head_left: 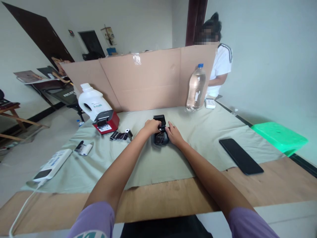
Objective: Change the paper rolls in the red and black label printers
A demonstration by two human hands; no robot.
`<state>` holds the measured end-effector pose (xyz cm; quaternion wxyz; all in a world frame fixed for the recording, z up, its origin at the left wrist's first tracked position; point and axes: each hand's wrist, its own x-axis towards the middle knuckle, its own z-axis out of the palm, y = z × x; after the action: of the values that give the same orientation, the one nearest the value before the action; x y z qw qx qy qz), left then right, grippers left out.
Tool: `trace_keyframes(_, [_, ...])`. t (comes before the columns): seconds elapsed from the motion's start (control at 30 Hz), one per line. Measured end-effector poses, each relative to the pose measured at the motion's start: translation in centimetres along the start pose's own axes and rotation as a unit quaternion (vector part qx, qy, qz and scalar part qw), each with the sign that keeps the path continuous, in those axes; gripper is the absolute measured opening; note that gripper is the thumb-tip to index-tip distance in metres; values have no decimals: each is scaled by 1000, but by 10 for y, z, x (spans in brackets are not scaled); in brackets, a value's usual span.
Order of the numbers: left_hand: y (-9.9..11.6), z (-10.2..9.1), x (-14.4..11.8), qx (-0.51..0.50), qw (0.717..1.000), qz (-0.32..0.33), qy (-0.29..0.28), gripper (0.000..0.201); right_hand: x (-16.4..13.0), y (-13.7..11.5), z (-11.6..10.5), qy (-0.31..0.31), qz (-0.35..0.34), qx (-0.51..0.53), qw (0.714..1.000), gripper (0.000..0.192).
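both hands meet on a small black label printer (pixel 159 134) with its lid up, on a pale green cloth (pixel 158 162): left hand (pixel 151 127) on its left side, right hand (pixel 174 133) on its right. a red printer (pixel 107 122), white jug (pixel 92 100), water bottle (pixel 196 87) and black phone (pixel 240 156) lie around.

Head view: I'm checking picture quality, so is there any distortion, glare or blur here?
Head view: wide-angle bend curves the table edge and walls; soft daylight, faint shadows; glare on the tape of the cardboard; both hands on the small black device look slightly soft.
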<state>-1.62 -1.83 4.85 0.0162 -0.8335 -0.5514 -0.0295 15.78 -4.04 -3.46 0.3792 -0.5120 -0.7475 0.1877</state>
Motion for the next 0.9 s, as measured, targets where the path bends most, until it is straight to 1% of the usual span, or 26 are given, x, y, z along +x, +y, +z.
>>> trace_keyframes(0.1, [-2, 0, 1, -4, 1000, 10, -6, 29, 0, -1, -1, -5, 2, -2, 1000, 65])
trace_keyframes(0.2, [-3, -5, 1, -1, 999, 39, -12, 40, 0, -2, -1, -9, 2, -6, 1000, 64])
trace_keyframes(0.3, [-5, -10, 0, -4, 997, 71, -23, 43, 0, -1, -1, -12, 15, -13, 1000, 64])
trace_keyframes(0.4, [-8, -12, -1, -19, 996, 82, -19, 47, 0, -1, -1, -9, 17, -16, 1000, 64])
trace_keyframes(0.47, [-12, -14, -1, -50, 995, 84, -12, 49, 0, -2, -2, -10, 9, -13, 1000, 63])
trace_keyframes(0.57, [-18, -20, -3, -138, 986, 95, -1, 47, 0, -2, -2, -13, 9, -5, 1000, 63])
trace_keyframes(0.63, [-23, -26, -9, -211, 972, 94, 29, 46, 0, -1, -2, -12, 12, -1, 1000, 63])
trace_keyframes(0.7, [-28, -29, -20, -303, 945, 77, 92, 48, 0, -1, -2, -11, 13, 4, 1000, 62])
trace_keyframes(0.73, [-32, -30, -28, -355, 923, 61, 134, 50, 1, 0, -2, -11, 13, 6, 1000, 62])
trace_keyframes(0.77, [-36, -29, -38, -411, 893, 39, 178, 52, 1, 0, -2, -11, 14, 8, 1000, 62])
trace_keyframes(0.8, [-42, -27, -48, -467, 857, 12, 218, 55, 1, 0, -1, -12, 16, 10, 1000, 62])
trace_keyframes(0.83, [-48, -23, -59, -520, 814, -22, 256, 59, 1, 1, -1, -13, 18, 12, 1000, 63])
trace_keyframes(0.9, [-65, -15, -82, -608, 720, -103, 319, 64, 1, 3, 0, -11, 21, 14, 1000, 65])
